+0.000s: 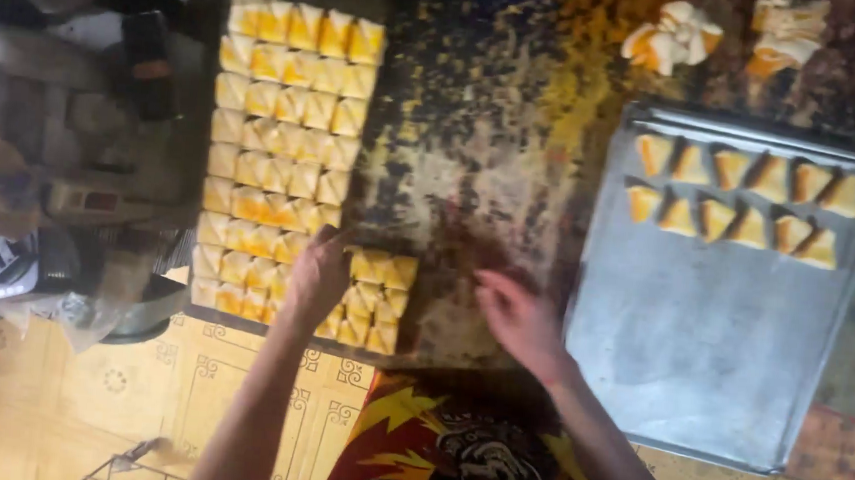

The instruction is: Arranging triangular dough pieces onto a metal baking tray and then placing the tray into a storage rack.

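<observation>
My left hand (317, 274) rests on the near end of a big block of yellow cut pastry pieces (285, 130) that lies in rows on a dark, crumb-strewn work board (472, 173); whether its fingers grip a piece is hidden. A small cluster of the same pieces (375, 297) sits just right of that hand. Hovering over the bare board, my right hand (520, 317) has its fingers loosely spread and holds nothing. A grey metal baking tray (701, 339) to the right carries two rows of triangular pieces (741, 197) along its far end.
Two piles of pastry scraps (674, 37) (788, 30) lie beyond the tray. A weighing scale and clutter (93, 146) stand at the left. A patterned yellow floor mat (136, 390) lies near me, and my printed shirt (463, 453) fills the bottom centre.
</observation>
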